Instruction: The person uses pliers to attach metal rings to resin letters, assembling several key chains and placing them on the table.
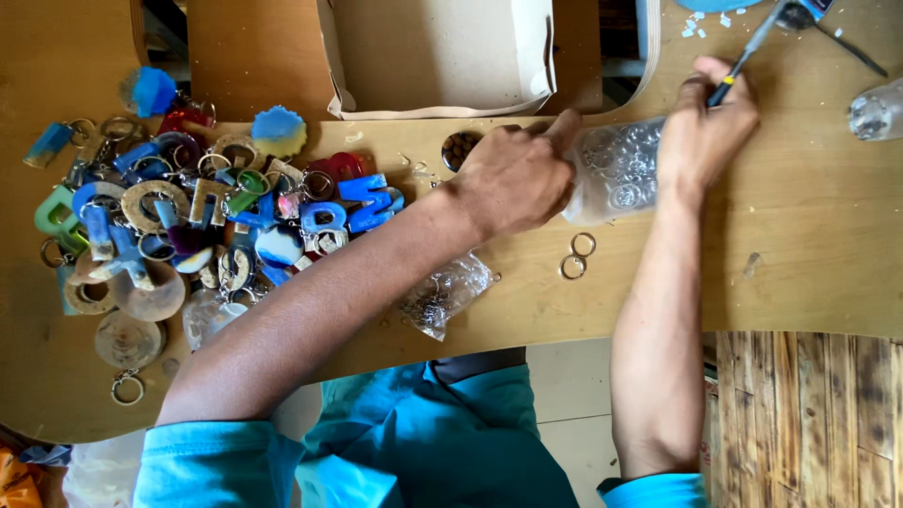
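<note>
My left hand (515, 177) pinches the edge of a clear plastic bag (616, 169) full of metal key rings, lying on the wooden table (809, 226). My right hand (707, 122) rests on the bag's far side and grips a thin tool with a dark handle and metal shaft (752, 47). Two loose key rings (577, 256) lie just below the bag. Another small clear bag of metal chains (444, 293) sits under my left forearm.
A heap of resin letter keychains (188, 216) in blue, green, red and wood tones covers the table's left. An open cardboard box (442, 56) stands at the top centre. A clear container (877, 111) sits at the right edge. A wooden plank floor (809, 414) shows lower right.
</note>
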